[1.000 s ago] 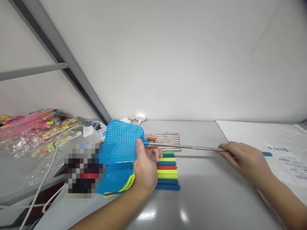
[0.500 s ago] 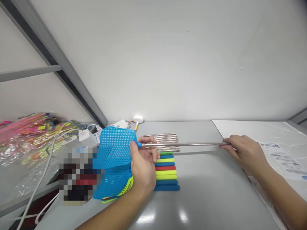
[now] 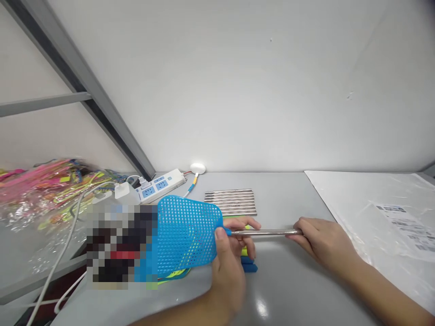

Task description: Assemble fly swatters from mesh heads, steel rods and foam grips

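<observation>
A blue fly swatter (image 3: 190,233) with a meshed paddle lies across my view, paddle to the left. My left hand (image 3: 229,260) pinches it at the neck, thumb on the paddle's edge and fingers behind the metal rod (image 3: 263,232). My right hand (image 3: 321,240) is closed round the rod's other end, hiding the grip. Below my left hand is a stack of fly swatters, mostly covered; blue grip ends (image 3: 249,267) and yellow mesh edges (image 3: 176,273) show. Just behind lies a row of loose metal rods (image 3: 231,202).
A white power strip (image 3: 163,184) and a round white device (image 3: 198,168) stand by the wall. Bagged colourful items (image 3: 61,190) and white cables fill the left. A labelled white plastic bag (image 3: 367,208) lies at the right. Part of the left side is pixelated.
My hands have come closer together and the visible rod between them is shorter. My left hand has moved the paddle right and down, over the stack; my right hand has moved left.
</observation>
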`<state>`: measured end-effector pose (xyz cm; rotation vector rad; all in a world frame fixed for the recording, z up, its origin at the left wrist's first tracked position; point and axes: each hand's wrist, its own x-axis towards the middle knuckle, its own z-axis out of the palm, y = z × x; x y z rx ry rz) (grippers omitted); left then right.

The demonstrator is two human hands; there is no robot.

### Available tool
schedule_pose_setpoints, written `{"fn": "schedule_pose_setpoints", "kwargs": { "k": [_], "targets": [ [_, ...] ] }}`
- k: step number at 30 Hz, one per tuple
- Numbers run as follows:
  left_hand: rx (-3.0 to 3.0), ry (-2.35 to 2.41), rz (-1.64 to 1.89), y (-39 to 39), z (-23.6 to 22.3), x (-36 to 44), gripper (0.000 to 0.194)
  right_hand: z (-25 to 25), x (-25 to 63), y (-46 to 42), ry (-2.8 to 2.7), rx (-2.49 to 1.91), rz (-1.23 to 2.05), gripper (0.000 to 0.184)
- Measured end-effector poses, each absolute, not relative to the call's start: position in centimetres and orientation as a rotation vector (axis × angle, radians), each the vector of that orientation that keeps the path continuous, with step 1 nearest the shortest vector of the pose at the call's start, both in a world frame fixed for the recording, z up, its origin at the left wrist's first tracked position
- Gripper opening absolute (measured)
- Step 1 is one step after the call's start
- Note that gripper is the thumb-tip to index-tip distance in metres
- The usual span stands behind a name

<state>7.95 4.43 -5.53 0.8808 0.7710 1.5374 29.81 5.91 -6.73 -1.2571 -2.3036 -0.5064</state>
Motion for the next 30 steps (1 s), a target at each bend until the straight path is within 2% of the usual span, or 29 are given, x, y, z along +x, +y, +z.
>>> {"fn": "schedule_pose_setpoints", "kwargs": {
  "k": [8,15,22,25,30],
  "targets": [
    [0.871,0.909,1.485,6.4,-4.7,6.7,0.042,-6.9,31.1,6.5,-2.337,-1.300,-0.364,0.022],
    [0.832,0.854,1.652,8.9,-3.9,5.2,0.041,-6.9,34.3,7.2,-2.284,-1.461,-0.201,0.024],
    [0.793,0.770,1.688,9.0,-3.6,5.1,0.041,-6.9,33.6,6.7,-2.318,-1.329,-0.302,0.026],
    [0.817,0.780,1.594,7.6,-4.3,6.1,0.042,-7.0,32.1,6.1,-2.362,-1.251,-0.293,0.024],
    [1.042,0.725,1.348,4.1,-5.7,8.0,0.053,-7.2,29.0,4.9,-2.435,-1.072,-0.083,0.023]
  ]
}}
